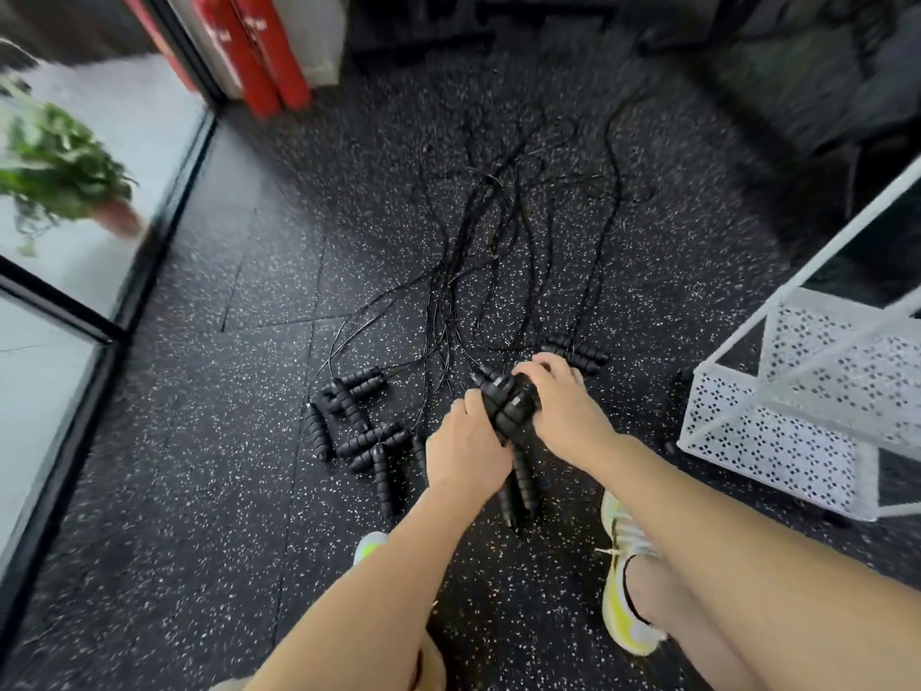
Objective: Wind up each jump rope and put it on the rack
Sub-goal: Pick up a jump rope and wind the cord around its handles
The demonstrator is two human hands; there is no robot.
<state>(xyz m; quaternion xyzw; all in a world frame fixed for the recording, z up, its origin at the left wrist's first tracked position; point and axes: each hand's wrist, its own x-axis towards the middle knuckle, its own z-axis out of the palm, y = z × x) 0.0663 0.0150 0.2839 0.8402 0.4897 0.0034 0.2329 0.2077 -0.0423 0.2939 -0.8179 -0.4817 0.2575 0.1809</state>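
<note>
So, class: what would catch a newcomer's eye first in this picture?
Both hands, left hand and right hand, meet at centre on a bundle of black handles. More jump ropes lie tangled on the speckled floor to their left. A white rack stands at right.

1. The floor (209, 441) looks like matt black rubber, flecked with pale specks.
2. The jump rope handles (349, 391) appear to be ribbed, matt black foam.
3. Their cords (503, 226) are thin, smooth and faintly glossy.
4. The rack (777, 441) is white-painted, perforated sheet metal.
</note>
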